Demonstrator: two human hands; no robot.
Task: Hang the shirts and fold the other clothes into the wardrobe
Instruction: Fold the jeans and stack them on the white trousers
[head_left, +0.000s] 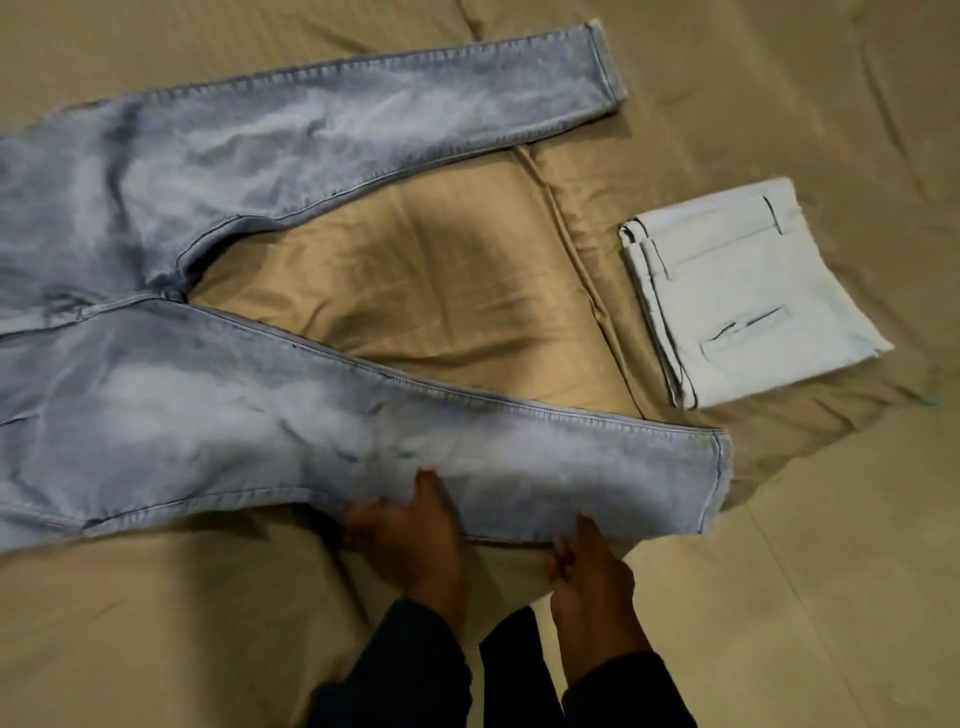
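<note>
Pale blue washed jeans (218, 249) lie spread flat on the tan bedsheet, legs apart and pointing right, waist off the left edge. My left hand (410, 535) pinches the near edge of the nearer leg around its lower half, thumb on top of the denim. A little to the right, my right hand (587, 561) pinches the same edge close to the hem. Both sleeves are dark. To the right lies a pair of light grey trousers (748, 296), folded into a neat rectangle.
The tan bedsheet (467, 291) covers the whole view, with creases and a ridge running between the jeans and the folded trousers. A small green speck (927, 400) sits at the right. No wardrobe or hangers are in view.
</note>
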